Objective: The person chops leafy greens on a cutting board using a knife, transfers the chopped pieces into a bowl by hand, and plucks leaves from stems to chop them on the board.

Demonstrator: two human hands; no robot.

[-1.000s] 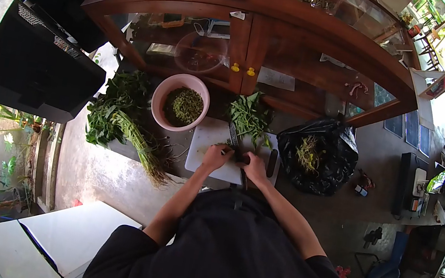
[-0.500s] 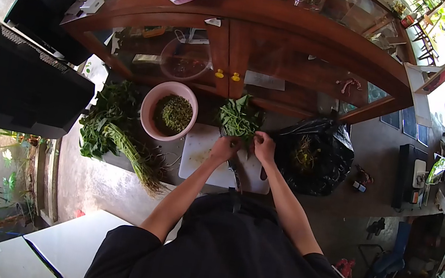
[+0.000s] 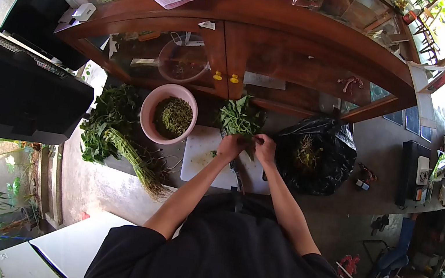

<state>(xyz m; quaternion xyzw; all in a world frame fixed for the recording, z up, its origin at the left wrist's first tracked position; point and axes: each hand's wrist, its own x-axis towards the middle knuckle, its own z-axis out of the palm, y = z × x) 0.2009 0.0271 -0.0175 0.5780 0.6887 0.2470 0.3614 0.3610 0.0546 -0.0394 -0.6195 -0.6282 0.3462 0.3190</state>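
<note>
Over the white cutting board (image 3: 195, 161), my left hand (image 3: 229, 147) and my right hand (image 3: 265, 148) are close together with fingers pinched. Both grip the stem end of a bunch of leafy greens (image 3: 240, 116), whose leaves spread beyond the board's far edge. A dark knife (image 3: 238, 172) lies on the board between my forearms, partly hidden by my left hand. Small green bits are scattered on the board. Left of it stands a pink basin (image 3: 145, 111) holding chopped greens (image 3: 174, 117) in dark liquid.
A larger bundle of rooted greens (image 3: 122, 143) lies at the left. An open black plastic bag (image 3: 335, 169) with yellowish plant scraps (image 3: 307, 153) sits right of the board. Behind everything stands a wooden cabinet (image 3: 312, 27) with glass doors.
My hands stay at the stem end of the greens, with the right fingers slightly closer to the left. The whole view has shifted a little; the basin, bag and bundle keep their places.
</note>
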